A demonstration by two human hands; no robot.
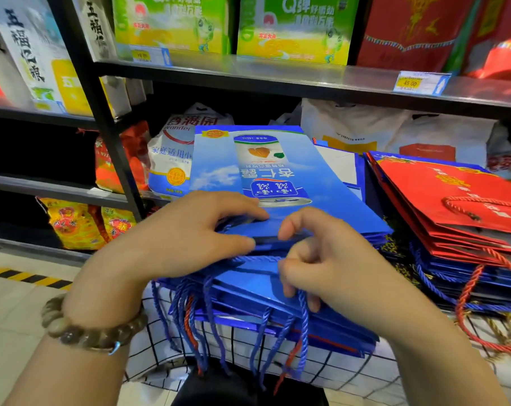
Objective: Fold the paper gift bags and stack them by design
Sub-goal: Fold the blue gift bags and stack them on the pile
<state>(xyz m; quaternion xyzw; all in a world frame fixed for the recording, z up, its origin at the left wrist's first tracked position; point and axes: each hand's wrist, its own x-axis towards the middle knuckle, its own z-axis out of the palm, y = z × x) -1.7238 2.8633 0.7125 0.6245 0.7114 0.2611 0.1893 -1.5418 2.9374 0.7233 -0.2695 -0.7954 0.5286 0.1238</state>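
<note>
- The top blue gift bag lies flat on the blue stack, its glossy paper printed with sky, clouds and a drinks can. Its mouth end points towards the person.
- The left hand rests on that mouth end with its fingers stretched fairly straight, pressing the paper down. Its thumb lies along the bag's edge.
- The right hand has its fingers curled. It pinches a twisted blue cord handle at the same edge, just beside the left thumb.
- The blue stack is a pile of flattened rectangular bags with sharp creased edges. Many braided blue cords and a few red ones hang off its near side.
- Under the blue stack lies a white cloth with a thin black grid.
- Just right of the blue stack sits a stack of red bags, also flat and shiny, with gold print and thick red rope handles. Blue bags lie beneath them.
- Behind the blue stack stand a white and blue sack and soft, crumpled white plastic bags.
- Above the blue stack runs a grey metal shelf carrying green and yellow cartons and a price tag.
- Left of the blue stack, low on a dark rack, are yellow and red packets.
- A bracelet of rounded, dull beads circles the left wrist.
</note>
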